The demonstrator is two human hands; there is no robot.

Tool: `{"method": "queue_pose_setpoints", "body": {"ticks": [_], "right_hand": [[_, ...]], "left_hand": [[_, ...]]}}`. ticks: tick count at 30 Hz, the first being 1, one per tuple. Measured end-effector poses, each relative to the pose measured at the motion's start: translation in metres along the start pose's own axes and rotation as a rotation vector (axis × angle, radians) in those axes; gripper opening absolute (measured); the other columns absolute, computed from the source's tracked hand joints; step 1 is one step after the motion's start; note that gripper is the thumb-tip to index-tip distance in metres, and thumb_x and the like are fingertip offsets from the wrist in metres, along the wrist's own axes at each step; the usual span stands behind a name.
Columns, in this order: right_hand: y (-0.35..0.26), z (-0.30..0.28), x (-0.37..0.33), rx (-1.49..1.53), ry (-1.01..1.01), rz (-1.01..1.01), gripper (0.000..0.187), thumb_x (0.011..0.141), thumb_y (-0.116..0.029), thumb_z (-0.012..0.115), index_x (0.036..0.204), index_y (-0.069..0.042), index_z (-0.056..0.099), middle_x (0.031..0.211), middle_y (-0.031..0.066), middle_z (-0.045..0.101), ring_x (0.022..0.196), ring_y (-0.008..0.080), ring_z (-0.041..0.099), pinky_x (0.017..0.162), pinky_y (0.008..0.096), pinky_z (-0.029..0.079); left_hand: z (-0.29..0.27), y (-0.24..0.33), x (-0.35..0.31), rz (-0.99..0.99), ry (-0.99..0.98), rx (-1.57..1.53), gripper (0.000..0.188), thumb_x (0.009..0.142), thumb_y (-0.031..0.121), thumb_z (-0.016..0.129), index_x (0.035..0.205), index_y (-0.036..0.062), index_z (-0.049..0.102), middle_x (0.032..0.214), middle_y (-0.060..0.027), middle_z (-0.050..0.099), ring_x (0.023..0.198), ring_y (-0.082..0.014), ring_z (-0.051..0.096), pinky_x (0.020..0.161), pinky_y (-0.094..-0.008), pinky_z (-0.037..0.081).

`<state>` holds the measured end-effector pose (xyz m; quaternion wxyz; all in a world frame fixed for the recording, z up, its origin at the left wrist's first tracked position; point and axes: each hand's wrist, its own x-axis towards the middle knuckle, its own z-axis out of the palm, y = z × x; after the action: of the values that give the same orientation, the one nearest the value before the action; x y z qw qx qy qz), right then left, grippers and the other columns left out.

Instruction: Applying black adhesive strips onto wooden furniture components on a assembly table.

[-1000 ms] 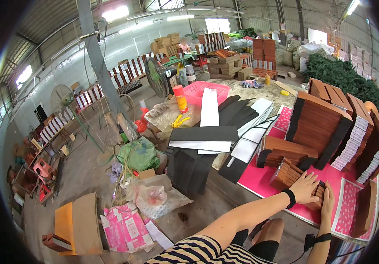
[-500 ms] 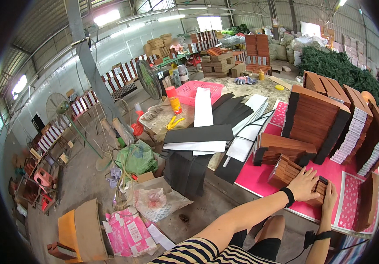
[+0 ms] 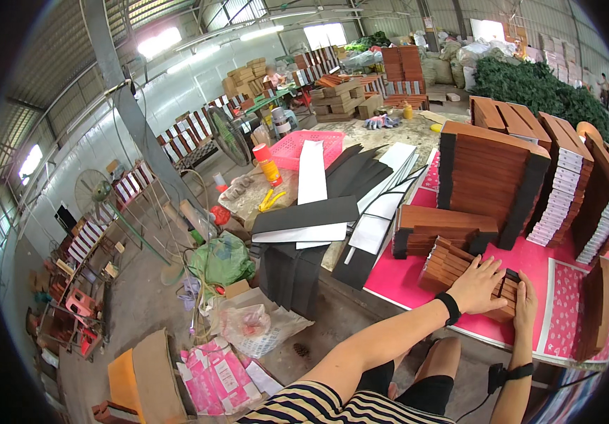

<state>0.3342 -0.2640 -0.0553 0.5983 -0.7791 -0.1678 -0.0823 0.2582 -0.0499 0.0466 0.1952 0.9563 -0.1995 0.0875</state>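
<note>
A row of reddish-brown wooden strips [image 3: 444,260] lies on the pink cover at the near part of the table. My left hand [image 3: 478,287] rests across the row, its fingers spread on top of the strips. Against the row's right end, my right hand [image 3: 525,305] has its fingers close together and holds the end strips, one of which shows a black face. The undersides of the strips and part of my right fingers are hidden. Just behind the row lies a low brown stack with black ends [image 3: 446,230]. A taller brown stack with black edges [image 3: 492,180] stands behind that.
More brown stacks with pale ends [image 3: 562,191] stand at the right. Black and white strips [image 3: 304,222] overhang the table's left side, near a pink basket [image 3: 333,145], an orange-red can [image 3: 267,166] and yellow pliers [image 3: 271,201]. Bags and cardboard [image 3: 262,328] lie on the floor.
The view has shifted slightly, so the table sits a little further left and higher. Both hands stay on the row of strips, with the left fingers a bit more spread.
</note>
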Motion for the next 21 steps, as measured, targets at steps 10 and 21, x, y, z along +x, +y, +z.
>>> {"method": "queue_pose_setpoints", "body": {"ticks": [10,21], "right_hand": [[-0.023,0.002,-0.01,0.032,0.085,0.021,0.041,0.099,-0.012,0.056,0.137,0.002,0.051,0.122,0.0178,0.064,0.113,0.0232,0.061,0.098,0.0333,0.047],[-0.044,0.003,-0.008,0.2,0.05,0.096,0.041,0.094,-0.011,0.063,0.133,-0.001,0.055,0.108,0.0109,0.069,0.103,0.0177,0.065,0.092,0.0305,0.05]], "left_hand": [[0.004,-0.002,0.007,0.084,0.055,0.053,0.072,0.085,0.053,0.062,0.131,-0.0021,0.056,0.14,-0.0232,0.051,0.134,-0.0389,0.043,0.113,-0.0542,0.028],[-0.004,-0.005,0.017,-0.011,-0.001,0.037,0.039,0.096,0.028,0.053,0.127,0.0057,0.06,0.135,-0.0148,0.058,0.128,-0.031,0.051,0.108,-0.0492,0.034]]}}
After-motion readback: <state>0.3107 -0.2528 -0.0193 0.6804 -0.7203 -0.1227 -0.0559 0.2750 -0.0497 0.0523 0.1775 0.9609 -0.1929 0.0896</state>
